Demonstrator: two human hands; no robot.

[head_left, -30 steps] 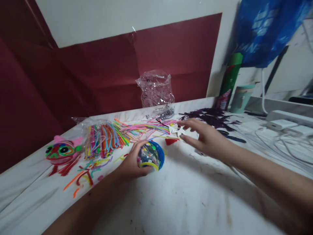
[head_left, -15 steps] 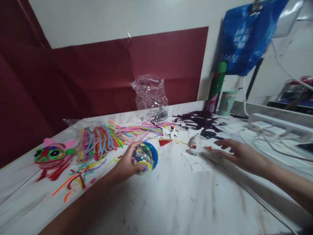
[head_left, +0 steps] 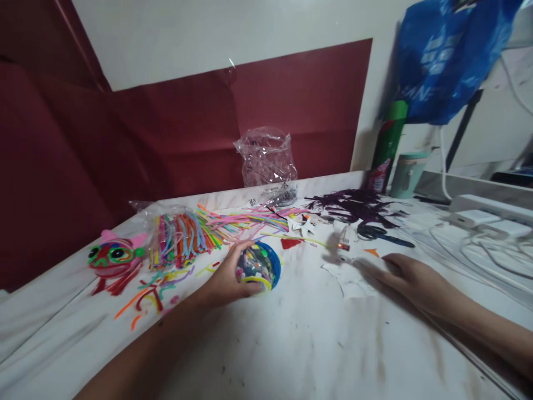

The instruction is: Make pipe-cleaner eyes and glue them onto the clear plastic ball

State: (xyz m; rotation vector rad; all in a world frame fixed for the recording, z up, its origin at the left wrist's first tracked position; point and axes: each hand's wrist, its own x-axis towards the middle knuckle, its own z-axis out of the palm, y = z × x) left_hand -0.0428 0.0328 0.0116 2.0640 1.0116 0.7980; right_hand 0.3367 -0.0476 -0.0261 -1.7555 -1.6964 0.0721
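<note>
My left hand (head_left: 231,279) is wrapped round the left side of a small round blue-rimmed bowl-like piece (head_left: 272,263), with a yellow band and multicoloured bits on its dark face. The hand covers part of it. My right hand (head_left: 412,280) is held out palm down, holding nothing, its fingers extended and slightly blurred. Its fingertips are by white paper scraps (head_left: 353,280) and an orange scrap (head_left: 372,251). Left of them lies a white device with a red-lit switch (head_left: 343,246), perhaps a glue gun. Dark-handled scissors (head_left: 387,236) lie beyond the fingers.
Colourful pipe cleaners (head_left: 183,236) lie bagged and loose at the back left, near a decorated red mask-like face (head_left: 114,258). Purple strands (head_left: 358,204) spread at the back. A power strip (head_left: 491,211) with white cables, a green cup (head_left: 408,175) and a spray can (head_left: 389,147) stand right.
The view has swung left, so the scene sits further right. My right hand has come lower and its fingers are closer together; the scissors show more fully. My left hand keeps its hold.
</note>
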